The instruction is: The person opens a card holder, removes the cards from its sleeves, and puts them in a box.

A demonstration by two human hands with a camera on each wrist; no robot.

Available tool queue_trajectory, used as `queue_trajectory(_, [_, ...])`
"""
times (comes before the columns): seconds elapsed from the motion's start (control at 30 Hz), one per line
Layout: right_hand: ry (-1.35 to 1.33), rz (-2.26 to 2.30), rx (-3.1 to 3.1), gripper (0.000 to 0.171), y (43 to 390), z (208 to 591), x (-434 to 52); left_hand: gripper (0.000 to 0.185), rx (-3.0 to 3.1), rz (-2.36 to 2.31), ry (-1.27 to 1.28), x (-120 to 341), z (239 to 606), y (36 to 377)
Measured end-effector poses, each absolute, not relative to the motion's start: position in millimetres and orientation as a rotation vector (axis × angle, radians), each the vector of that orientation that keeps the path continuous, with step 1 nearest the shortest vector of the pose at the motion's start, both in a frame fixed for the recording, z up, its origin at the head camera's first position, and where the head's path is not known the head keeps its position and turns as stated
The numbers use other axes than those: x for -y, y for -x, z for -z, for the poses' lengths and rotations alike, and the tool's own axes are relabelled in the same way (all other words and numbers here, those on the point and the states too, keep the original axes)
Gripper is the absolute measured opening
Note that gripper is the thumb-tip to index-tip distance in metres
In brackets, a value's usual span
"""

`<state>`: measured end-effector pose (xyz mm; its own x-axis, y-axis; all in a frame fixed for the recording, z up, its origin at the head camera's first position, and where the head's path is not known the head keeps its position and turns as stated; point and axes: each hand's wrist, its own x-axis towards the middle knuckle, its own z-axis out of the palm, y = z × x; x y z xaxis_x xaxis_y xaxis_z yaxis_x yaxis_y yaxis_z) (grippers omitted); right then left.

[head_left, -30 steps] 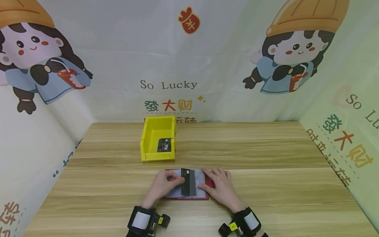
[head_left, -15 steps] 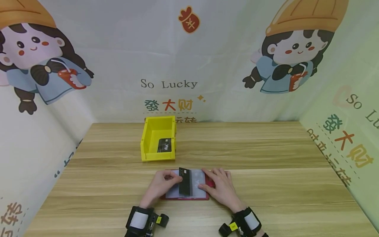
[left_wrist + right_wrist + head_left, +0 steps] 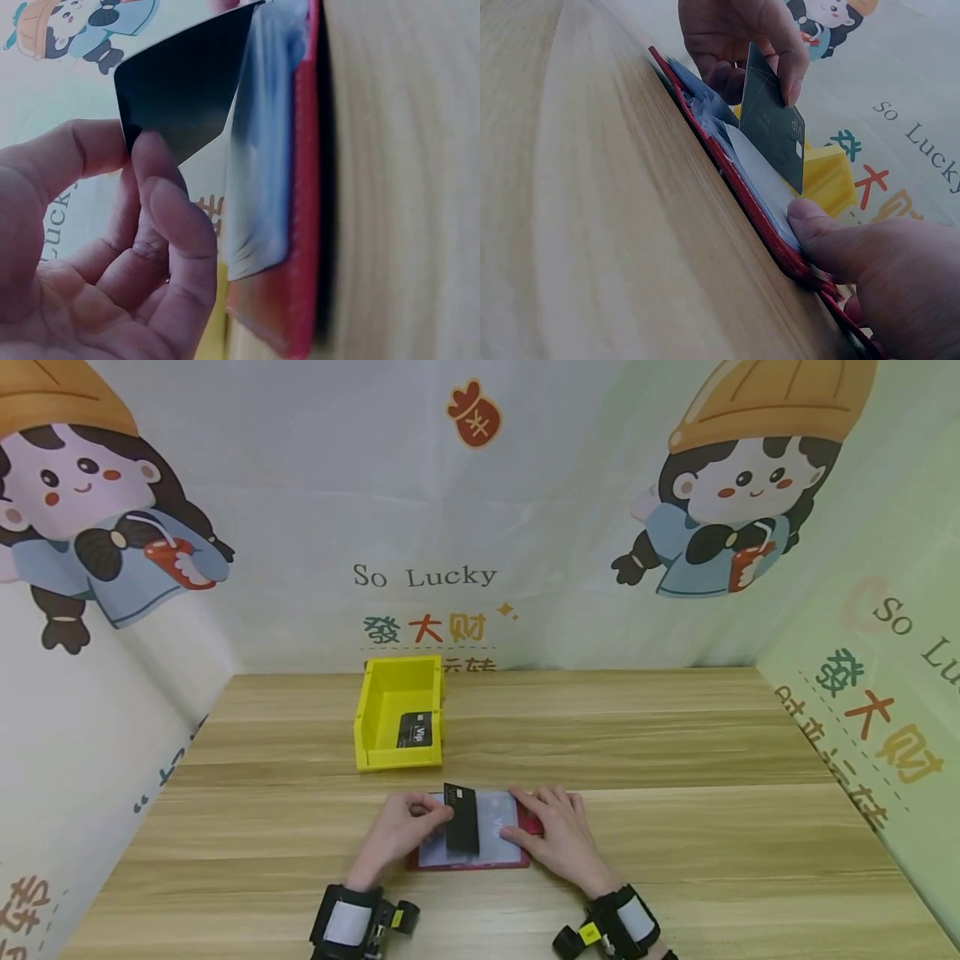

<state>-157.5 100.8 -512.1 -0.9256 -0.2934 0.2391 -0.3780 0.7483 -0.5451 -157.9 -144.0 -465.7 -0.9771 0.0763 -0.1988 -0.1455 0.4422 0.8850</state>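
Between the thumb and index finger of my left hand [image 3: 401, 828] a black VIP card [image 3: 462, 823] is pinched. The card stands tilted over the clear sleeves of a red card holder [image 3: 497, 839], which lies spread on the table. In the left wrist view the far end of the card [image 3: 187, 86] meets or nearly meets the sleeves [image 3: 262, 172]; the exact contact is unclear. My right hand [image 3: 558, 837] holds the holder's right side. Its thumb [image 3: 817, 225] presses on a sleeve, and other fingers are partly hidden by the red cover [image 3: 780, 262].
Behind the holder stands a yellow bin [image 3: 362, 752] with a black Vip card [image 3: 415, 730] lying in it. The wooden table [image 3: 675, 752] meets a printed cloth backdrop [image 3: 562, 568] at the back and sides.
My left hand has moved slightly left, drawing the black card leftwards across the holder and tilting it up, which uncovers more of the sleeve. The right hand stays put.
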Motion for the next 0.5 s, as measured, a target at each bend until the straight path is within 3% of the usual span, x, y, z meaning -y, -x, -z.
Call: queue_trajectory(0.5, [-0.539, -0.928, 2.797, 0.056, 157.6, 512.9, -100.0, 0.020, -2.502, -1.607, 0.076, 153.6, 449.6, 162.2])
